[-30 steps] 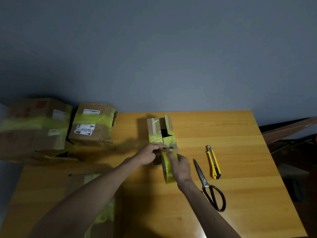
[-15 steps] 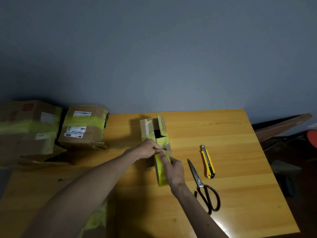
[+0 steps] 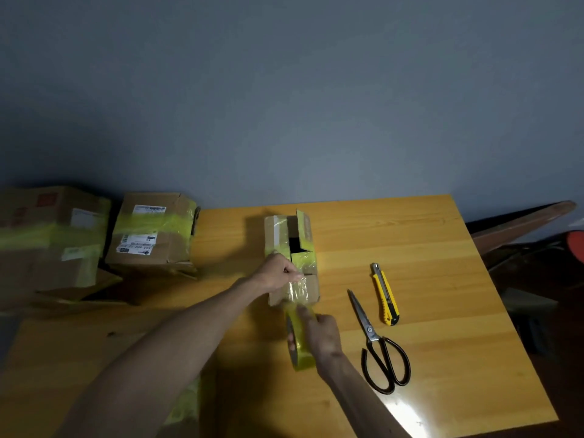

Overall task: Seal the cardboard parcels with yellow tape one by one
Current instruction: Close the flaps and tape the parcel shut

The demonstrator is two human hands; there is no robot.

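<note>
A small cardboard parcel (image 3: 278, 238) lies on the wooden table (image 3: 426, 279), its top flaps partly apart over a dark gap, with yellow tape across it. My left hand (image 3: 278, 271) pinches the free end of the yellow tape against the parcel's near top edge. A stretch of clear yellow tape (image 3: 298, 290) runs down the parcel's near face to the tape roll (image 3: 298, 343). My right hand (image 3: 322, 335) grips the roll just in front of the parcel, forefinger laid along its rim.
Black-handled scissors (image 3: 376, 339) and a yellow utility knife (image 3: 385, 294) lie right of the roll. Two taped cardboard boxes (image 3: 151, 230) (image 3: 53, 235) sit at the far left. Another box with yellow tape (image 3: 186, 403) shows under my left forearm. A grey wall stands behind.
My right hand has pulled the roll toward me, away from the parcel, drawing out a length of tape. My left hand stays pinching the tape end on the parcel.
</note>
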